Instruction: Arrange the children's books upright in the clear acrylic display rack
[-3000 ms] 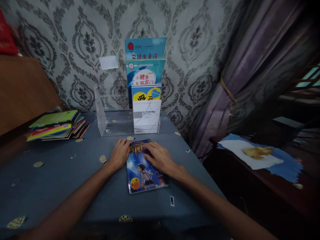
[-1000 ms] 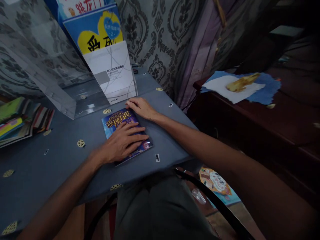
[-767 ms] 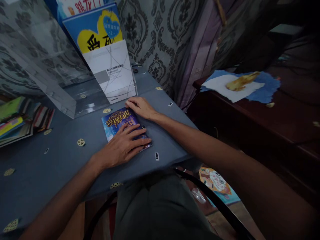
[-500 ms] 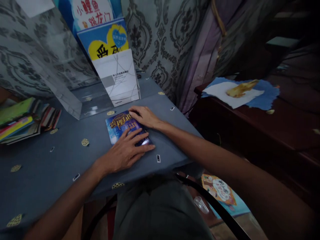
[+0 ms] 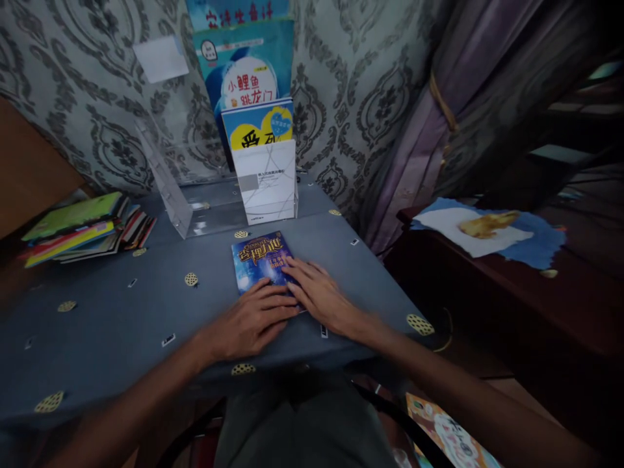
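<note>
A small blue book [image 5: 260, 265] with gold lettering lies flat on the grey-blue tablecloth [image 5: 146, 305] in front of me. My left hand [image 5: 258, 318] rests palm down across the book's lower edge, its fingers stretched out. From the right, my right hand [image 5: 319, 292] lies on the book's right side, fingers extended. The fingertips of the two hands are close together near the lower right corner, which they partly cover. Neither hand is gripping the book.
Behind the book, a clear acrylic rack [image 5: 175, 201] holds a white booklet [image 5: 268, 185] and several picture books. A book stack [image 5: 92, 227] lies at the left. To the right is a dark red table [image 5: 511, 292] with a blue-and-white cloth [image 5: 487, 231]. Another book [image 5: 451, 432] is low down at the right.
My right hand has slid from the book's upper right corner down to its right side, nearer my left hand. The camera has tilted up, showing more of the rack.
</note>
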Available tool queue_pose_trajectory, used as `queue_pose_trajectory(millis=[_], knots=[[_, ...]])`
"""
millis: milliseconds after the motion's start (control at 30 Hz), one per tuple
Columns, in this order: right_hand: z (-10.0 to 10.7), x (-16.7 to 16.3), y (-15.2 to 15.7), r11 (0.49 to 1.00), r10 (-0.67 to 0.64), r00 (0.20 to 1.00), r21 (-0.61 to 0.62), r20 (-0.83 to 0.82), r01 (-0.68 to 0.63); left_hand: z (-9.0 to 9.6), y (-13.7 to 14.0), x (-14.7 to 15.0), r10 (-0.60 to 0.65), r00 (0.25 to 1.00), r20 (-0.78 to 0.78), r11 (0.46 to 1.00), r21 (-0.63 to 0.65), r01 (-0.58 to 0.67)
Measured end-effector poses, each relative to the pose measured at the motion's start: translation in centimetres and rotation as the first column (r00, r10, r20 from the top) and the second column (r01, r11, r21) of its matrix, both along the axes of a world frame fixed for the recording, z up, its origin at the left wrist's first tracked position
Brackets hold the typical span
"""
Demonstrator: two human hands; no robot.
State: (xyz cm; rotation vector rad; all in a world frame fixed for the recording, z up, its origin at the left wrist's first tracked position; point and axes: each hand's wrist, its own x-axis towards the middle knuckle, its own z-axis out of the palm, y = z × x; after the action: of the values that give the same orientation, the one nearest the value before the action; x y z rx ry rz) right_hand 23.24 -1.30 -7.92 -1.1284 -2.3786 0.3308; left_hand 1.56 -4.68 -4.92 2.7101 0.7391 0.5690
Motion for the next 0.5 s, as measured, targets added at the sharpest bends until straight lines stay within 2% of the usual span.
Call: queue_pose_trajectory(millis=[100,133,200,233,300,367,433,500], knots=[[0.0,0.1,-1.0,1.000,-0.008,0.999,0.017,0.053,0.007,0.1,0.2,-0.9,0.005,0.994,0.110,0.999,-0.043,0.000],[0.1,0.1,-1.2,1.000,-0.008,0.998,0.019,0.062,0.007,0.1,0.4,-1.3,0.043,0.988,0.150,0.998,-0.054,-0.035],[0.2,0.2,-1.3,1.000,-0.005,0.998,0.012,0.068,0.004,-0.3,1.1,-2.3,0.215,0.956,0.201,0.976,-0.063,-0.207],[0.2,0.3,-1.3,1.000,-0.001,0.998,0.003,0.068,0.001,-0.5,1.5,-2.8,0.334,0.920,0.206,0.942,-0.059,-0.329],[0.4,0.5,-1.2,1.000,0.002,0.998,-0.023,0.060,-0.001,-1.2,2.2,-4.0,0.547,0.818,0.175,0.834,-0.034,-0.551],[0.6,0.8,-0.9,0.998,0.003,0.999,-0.065,0.050,0.000,-1.9,2.8,-4.9,0.668,0.736,0.110,0.741,-0.009,-0.672],[0.7,1.0,-0.4,0.994,0.000,0.999,-0.114,0.038,0.004,-2.5,3.1,-5.4,0.707,0.705,0.051,0.706,-0.010,-0.708],[0.7,1.0,0.1,0.988,-0.001,1.000,-0.155,0.025,0.005,-2.8,3.1,-5.3,0.709,0.705,0.026,0.705,-0.041,-0.708]])
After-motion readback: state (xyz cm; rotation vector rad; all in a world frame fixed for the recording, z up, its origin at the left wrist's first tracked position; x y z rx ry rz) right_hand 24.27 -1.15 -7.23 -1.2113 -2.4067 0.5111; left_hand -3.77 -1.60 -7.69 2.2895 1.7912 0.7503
